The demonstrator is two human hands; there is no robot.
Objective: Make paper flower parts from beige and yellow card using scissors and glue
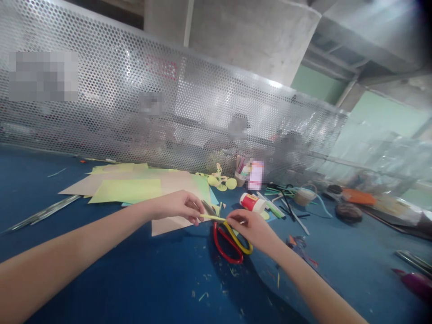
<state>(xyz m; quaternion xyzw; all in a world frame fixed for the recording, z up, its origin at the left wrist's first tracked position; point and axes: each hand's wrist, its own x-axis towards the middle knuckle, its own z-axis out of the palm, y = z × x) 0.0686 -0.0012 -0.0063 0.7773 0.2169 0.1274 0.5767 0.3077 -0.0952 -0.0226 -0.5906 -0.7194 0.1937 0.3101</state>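
Observation:
A thin yellow paper strip (213,217) stretches between my two hands. My left hand (185,208) pinches one end of it, above the sheets of paper. At the other end, the fingertips of my right hand (248,226) are closed on the strip. Just below and behind it lie scissors (216,248) with one red and one yellow handle loop, their blades partly hidden by the strip and fingers. Yellow and pink paper sheets (126,191) spread under and beyond my left hand. Beyond my right hand a white glue bottle (252,203) with a red label lies on its side.
Yellow paper cut-outs (221,181) stand by the perforated metal panel (195,99), near a cup of pens (240,176). Coloured sticks (275,209) and a small basket (304,196) are to the right. Metal rods (45,213) lie left. Paper scraps dot the blue table (141,279).

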